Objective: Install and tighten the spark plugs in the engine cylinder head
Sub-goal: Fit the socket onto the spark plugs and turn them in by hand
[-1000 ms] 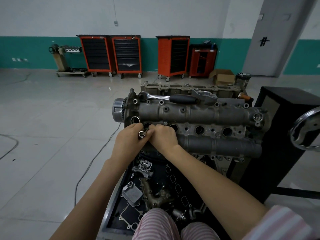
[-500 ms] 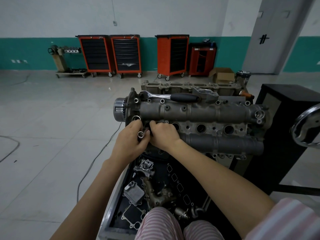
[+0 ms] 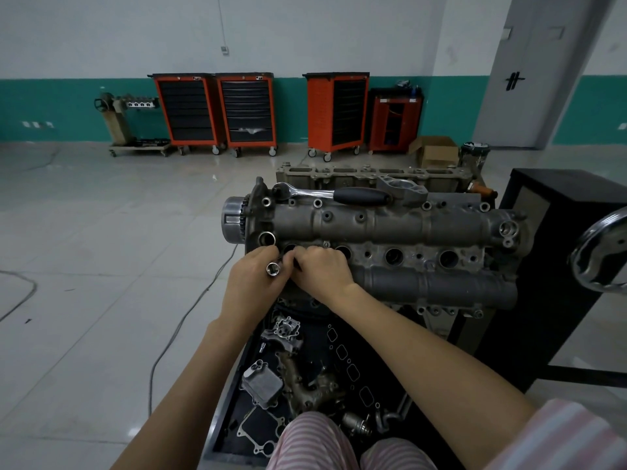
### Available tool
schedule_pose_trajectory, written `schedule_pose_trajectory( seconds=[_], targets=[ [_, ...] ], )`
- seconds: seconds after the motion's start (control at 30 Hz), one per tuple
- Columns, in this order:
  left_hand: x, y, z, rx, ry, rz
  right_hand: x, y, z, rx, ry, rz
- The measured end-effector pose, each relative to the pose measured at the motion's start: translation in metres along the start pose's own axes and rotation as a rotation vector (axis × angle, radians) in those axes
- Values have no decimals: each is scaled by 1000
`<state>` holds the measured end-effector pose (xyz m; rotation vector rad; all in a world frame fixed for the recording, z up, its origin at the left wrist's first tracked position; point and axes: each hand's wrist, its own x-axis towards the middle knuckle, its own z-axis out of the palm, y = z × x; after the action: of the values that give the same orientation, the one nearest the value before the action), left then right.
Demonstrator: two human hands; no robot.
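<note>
The grey cylinder head [image 3: 390, 228] sits on a black stand, its row of round plug wells facing me. My left hand [image 3: 252, 283] grips a chrome socket [image 3: 273, 269], open end toward me, just in front of the leftmost well [image 3: 291, 248]. My right hand [image 3: 320, 271] is closed against the socket from the right, fingertips pinching something small and dark that I cannot make out. A ratchet wrench [image 3: 334, 194] with a black handle lies on top of the head. Three wells [image 3: 394, 256] to the right are open.
A black tray [image 3: 315, 364] of gaskets and engine parts lies below the head, near my striped knees. A chrome handwheel [image 3: 600, 252] juts in at the right by a black cabinet [image 3: 556, 212]. Orange tool carts [image 3: 217, 111] line the far wall. A cable [image 3: 183, 320] runs across the floor.
Both hands stay together at the leftmost well; the socket shifts only slightly. The view has tilted a little.
</note>
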<state>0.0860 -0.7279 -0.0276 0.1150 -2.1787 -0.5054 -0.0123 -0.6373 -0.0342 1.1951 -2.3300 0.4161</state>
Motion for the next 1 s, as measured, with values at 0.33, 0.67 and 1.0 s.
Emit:
schedule_pose_trajectory(
  seconds=[0.33, 0.67, 1.0],
  targets=[
    [-3, -4, -2, -42, -23, 47, 10, 3, -11, 55, -168, -61],
    [-1, 1, 1, 40, 0, 19, 2, 1, 0, 43, -32, 5],
    [-3, -1, -3, 36, -56, 90, 7, 1, -13, 56, -180, -43]
  ],
)
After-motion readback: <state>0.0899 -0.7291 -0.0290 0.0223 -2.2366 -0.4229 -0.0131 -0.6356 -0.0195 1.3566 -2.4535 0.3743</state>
